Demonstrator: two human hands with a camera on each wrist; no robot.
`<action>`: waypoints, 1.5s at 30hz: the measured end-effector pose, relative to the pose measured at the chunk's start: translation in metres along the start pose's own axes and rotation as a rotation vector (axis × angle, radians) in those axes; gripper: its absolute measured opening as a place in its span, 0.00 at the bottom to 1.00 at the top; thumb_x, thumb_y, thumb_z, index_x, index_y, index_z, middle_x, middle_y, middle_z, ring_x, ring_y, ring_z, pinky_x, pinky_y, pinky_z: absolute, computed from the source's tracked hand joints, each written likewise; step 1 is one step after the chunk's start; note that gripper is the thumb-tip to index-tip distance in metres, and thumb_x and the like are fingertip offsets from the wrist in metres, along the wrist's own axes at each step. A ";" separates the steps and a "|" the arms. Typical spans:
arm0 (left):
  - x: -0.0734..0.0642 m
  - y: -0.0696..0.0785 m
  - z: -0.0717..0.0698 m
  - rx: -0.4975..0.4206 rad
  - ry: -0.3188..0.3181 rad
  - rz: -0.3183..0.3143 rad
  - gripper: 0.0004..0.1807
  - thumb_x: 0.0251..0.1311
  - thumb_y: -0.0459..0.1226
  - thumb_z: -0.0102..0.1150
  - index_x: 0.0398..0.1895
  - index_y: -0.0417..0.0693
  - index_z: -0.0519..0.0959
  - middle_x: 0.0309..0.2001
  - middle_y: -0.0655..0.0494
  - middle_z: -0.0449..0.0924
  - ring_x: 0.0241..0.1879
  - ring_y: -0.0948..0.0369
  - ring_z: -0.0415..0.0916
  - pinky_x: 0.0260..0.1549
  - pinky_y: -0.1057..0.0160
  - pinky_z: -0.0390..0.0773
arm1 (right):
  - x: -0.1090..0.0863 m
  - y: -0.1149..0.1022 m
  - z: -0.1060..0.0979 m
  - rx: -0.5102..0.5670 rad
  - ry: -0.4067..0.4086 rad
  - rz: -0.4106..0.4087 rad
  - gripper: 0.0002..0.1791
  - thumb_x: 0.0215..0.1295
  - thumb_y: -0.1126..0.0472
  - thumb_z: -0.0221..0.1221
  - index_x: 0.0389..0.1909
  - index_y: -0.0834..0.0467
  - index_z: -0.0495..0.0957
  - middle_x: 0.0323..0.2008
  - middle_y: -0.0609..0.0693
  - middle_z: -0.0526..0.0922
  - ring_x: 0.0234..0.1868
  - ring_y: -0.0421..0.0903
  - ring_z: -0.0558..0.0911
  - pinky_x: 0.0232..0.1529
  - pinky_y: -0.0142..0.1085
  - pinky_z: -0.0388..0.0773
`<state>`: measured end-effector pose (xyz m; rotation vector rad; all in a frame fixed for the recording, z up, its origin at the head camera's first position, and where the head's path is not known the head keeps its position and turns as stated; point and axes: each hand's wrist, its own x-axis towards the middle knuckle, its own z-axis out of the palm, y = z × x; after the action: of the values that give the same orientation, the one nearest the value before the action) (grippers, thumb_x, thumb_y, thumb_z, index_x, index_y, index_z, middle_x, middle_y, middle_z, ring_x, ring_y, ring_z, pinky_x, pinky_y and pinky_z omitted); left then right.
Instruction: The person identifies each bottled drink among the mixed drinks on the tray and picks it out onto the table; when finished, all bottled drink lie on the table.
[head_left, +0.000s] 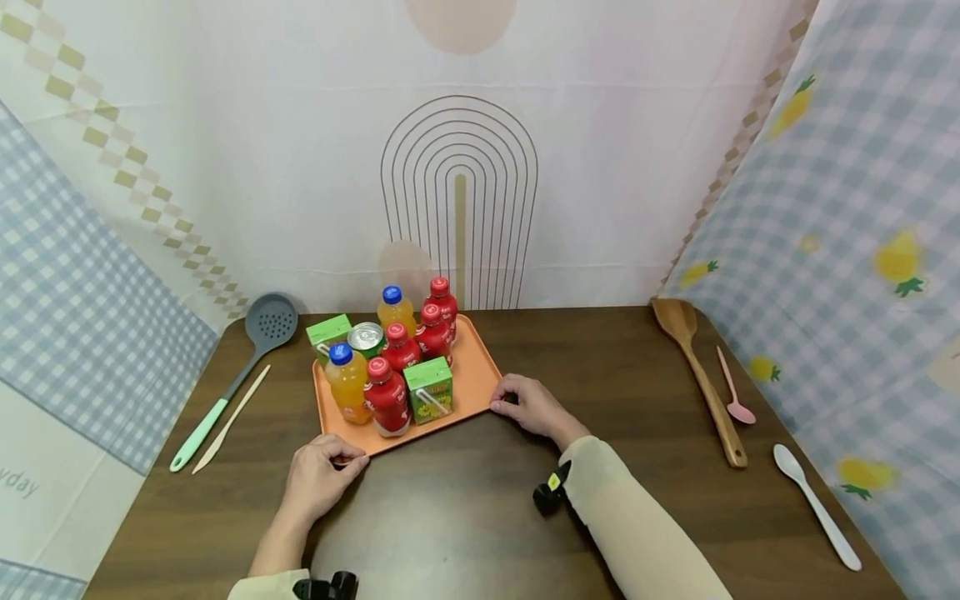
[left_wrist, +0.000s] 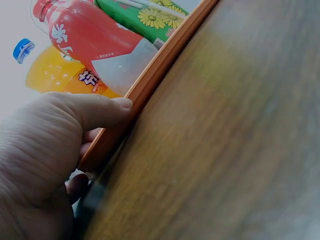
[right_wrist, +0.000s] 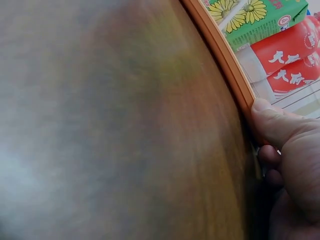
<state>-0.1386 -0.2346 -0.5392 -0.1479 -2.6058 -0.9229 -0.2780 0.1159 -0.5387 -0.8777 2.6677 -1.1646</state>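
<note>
An orange tray stands at an angle on the brown table, loaded with drinks. My left hand grips its near left corner, thumb on the rim and fingers below, as the left wrist view shows. At the near right corner my right hand pinches the rim the same way. On the tray are several red bottles, two orange soda bottles with blue caps, two green juice boxes with straws, and a green can among them.
Left of the tray lie a grey slotted turner with a mint handle and a pale knife. To the right are a wooden spatula, a small pink spoon and a white spoon. A patterned cloth hangs behind the table.
</note>
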 end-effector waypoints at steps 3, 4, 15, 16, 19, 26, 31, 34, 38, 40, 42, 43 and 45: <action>0.002 -0.001 0.000 0.002 0.022 0.007 0.11 0.41 0.35 0.77 0.18 0.61 0.83 0.21 0.75 0.75 0.25 0.70 0.72 0.26 0.67 0.71 | 0.006 -0.002 -0.001 0.028 -0.004 0.007 0.04 0.62 0.58 0.64 0.29 0.46 0.79 0.33 0.39 0.78 0.37 0.38 0.76 0.42 0.36 0.74; 0.002 -0.001 0.000 0.000 0.027 0.008 0.11 0.41 0.35 0.77 0.18 0.61 0.83 0.21 0.75 0.75 0.24 0.70 0.71 0.26 0.67 0.71 | 0.008 -0.003 -0.001 0.033 -0.002 0.006 0.04 0.63 0.58 0.64 0.29 0.47 0.80 0.33 0.39 0.78 0.37 0.38 0.76 0.42 0.36 0.74; -0.005 0.001 -0.004 -0.008 0.047 -0.019 0.10 0.42 0.36 0.77 0.18 0.60 0.84 0.21 0.75 0.74 0.24 0.71 0.69 0.25 0.70 0.69 | 0.015 -0.008 0.004 0.015 0.039 -0.004 0.05 0.61 0.60 0.65 0.28 0.48 0.79 0.33 0.40 0.78 0.35 0.38 0.76 0.40 0.34 0.74; -0.005 0.001 -0.004 -0.008 0.051 -0.021 0.10 0.42 0.36 0.77 0.18 0.60 0.84 0.21 0.75 0.74 0.24 0.71 0.69 0.25 0.70 0.68 | 0.016 -0.009 0.004 0.017 0.038 0.002 0.05 0.61 0.59 0.65 0.28 0.48 0.79 0.33 0.40 0.78 0.36 0.38 0.76 0.41 0.34 0.74; -0.007 0.001 -0.004 -0.011 0.064 -0.023 0.10 0.42 0.36 0.77 0.18 0.60 0.84 0.21 0.75 0.74 0.24 0.71 0.69 0.25 0.71 0.67 | 0.016 -0.009 0.005 0.028 0.037 0.020 0.05 0.61 0.59 0.65 0.28 0.47 0.79 0.33 0.39 0.78 0.36 0.38 0.76 0.41 0.34 0.73; -0.009 0.003 -0.003 -0.020 0.086 -0.005 0.10 0.41 0.35 0.78 0.17 0.59 0.83 0.22 0.74 0.76 0.23 0.70 0.70 0.26 0.74 0.65 | 0.014 -0.007 0.005 0.057 0.045 0.000 0.06 0.61 0.60 0.65 0.27 0.48 0.80 0.33 0.40 0.78 0.34 0.38 0.76 0.37 0.33 0.74; -0.007 0.004 -0.001 -0.024 0.087 -0.004 0.10 0.41 0.35 0.77 0.17 0.58 0.83 0.22 0.72 0.76 0.24 0.69 0.71 0.26 0.71 0.67 | 0.014 -0.005 0.003 0.064 0.050 0.006 0.06 0.61 0.61 0.65 0.27 0.48 0.80 0.33 0.40 0.78 0.33 0.38 0.76 0.36 0.32 0.74; -0.006 0.004 0.000 -0.020 0.078 -0.018 0.10 0.42 0.36 0.77 0.17 0.59 0.83 0.22 0.72 0.76 0.24 0.70 0.71 0.26 0.70 0.68 | 0.013 -0.005 0.003 0.066 0.046 0.013 0.06 0.62 0.61 0.65 0.27 0.48 0.80 0.33 0.40 0.78 0.33 0.38 0.76 0.36 0.32 0.74; -0.004 0.003 0.001 -0.013 0.063 -0.031 0.09 0.42 0.37 0.77 0.18 0.59 0.83 0.22 0.73 0.76 0.24 0.70 0.70 0.26 0.69 0.68 | 0.013 -0.003 0.004 0.067 0.043 0.022 0.05 0.62 0.61 0.64 0.28 0.49 0.80 0.34 0.41 0.78 0.34 0.39 0.76 0.37 0.33 0.74; -0.003 0.003 0.002 -0.014 0.059 -0.033 0.09 0.42 0.37 0.77 0.18 0.59 0.83 0.22 0.74 0.75 0.24 0.70 0.70 0.26 0.68 0.69 | 0.012 -0.002 0.004 0.065 0.048 0.022 0.06 0.62 0.61 0.64 0.28 0.48 0.80 0.34 0.40 0.79 0.34 0.39 0.76 0.37 0.33 0.74; -0.003 0.002 0.003 -0.014 0.058 -0.031 0.09 0.43 0.37 0.77 0.18 0.59 0.83 0.22 0.74 0.75 0.24 0.70 0.70 0.26 0.68 0.69 | 0.012 0.000 0.005 0.072 0.050 0.022 0.05 0.62 0.61 0.64 0.28 0.49 0.80 0.34 0.41 0.79 0.34 0.39 0.76 0.37 0.33 0.74; -0.002 0.002 0.003 -0.016 0.059 -0.030 0.10 0.43 0.37 0.77 0.18 0.59 0.83 0.22 0.74 0.75 0.24 0.70 0.70 0.26 0.68 0.69 | 0.013 0.001 0.005 0.084 0.051 0.028 0.05 0.62 0.61 0.64 0.28 0.49 0.80 0.34 0.41 0.79 0.34 0.39 0.76 0.37 0.33 0.74; -0.002 0.001 0.004 -0.018 0.060 -0.030 0.10 0.43 0.37 0.77 0.18 0.59 0.83 0.22 0.74 0.75 0.24 0.70 0.70 0.26 0.68 0.69 | 0.014 0.003 0.004 0.118 0.046 0.055 0.03 0.62 0.60 0.64 0.30 0.51 0.81 0.33 0.42 0.80 0.34 0.40 0.76 0.38 0.34 0.74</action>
<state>-0.1383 -0.2312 -0.5425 -0.0853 -2.5517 -0.9466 -0.2900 0.1071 -0.5420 -0.7637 2.6084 -1.3295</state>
